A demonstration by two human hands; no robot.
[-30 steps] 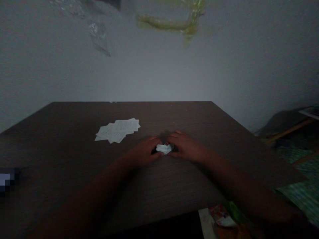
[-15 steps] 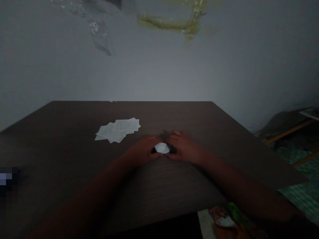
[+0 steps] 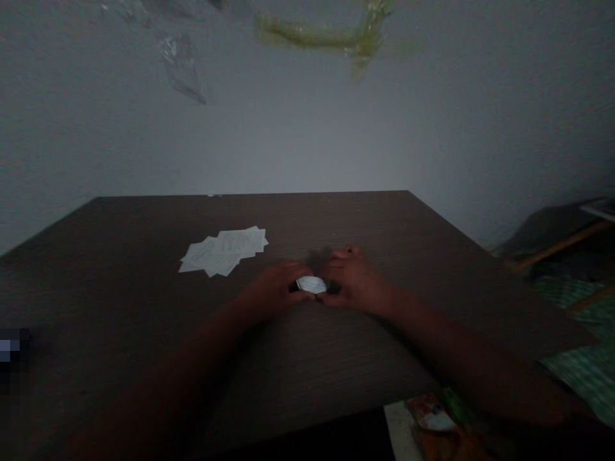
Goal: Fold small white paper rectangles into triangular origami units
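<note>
Between my two hands, low over the brown table (image 3: 298,371), is a small white piece of paper (image 3: 312,285) with faint lines across it. It looks folded or bent, though the dim light hides how many layers it has. My left hand (image 3: 273,288) pinches its left side, thumb nearest me and fingers behind. On the opposite side, my right hand (image 3: 358,282) grips it with thumb and fingers. Beyond my left hand, several printed paper sheets (image 3: 223,251) lie overlapped in a loose fan on the tabletop.
A grey wall (image 3: 307,134) with peeling clear and yellowish tape (image 3: 307,35) rises behind the table. A blurred dark object (image 3: 12,349) sits at the left edge. Colourful packets (image 3: 432,413) show below the table's front edge. Wooden bars (image 3: 562,246) and green checked cloth (image 3: 576,378) are at right.
The paper between my hands now looks more curved than before. My right fingers have shifted slightly. The whole view has tilted a little; the sheets on the table stay put.
</note>
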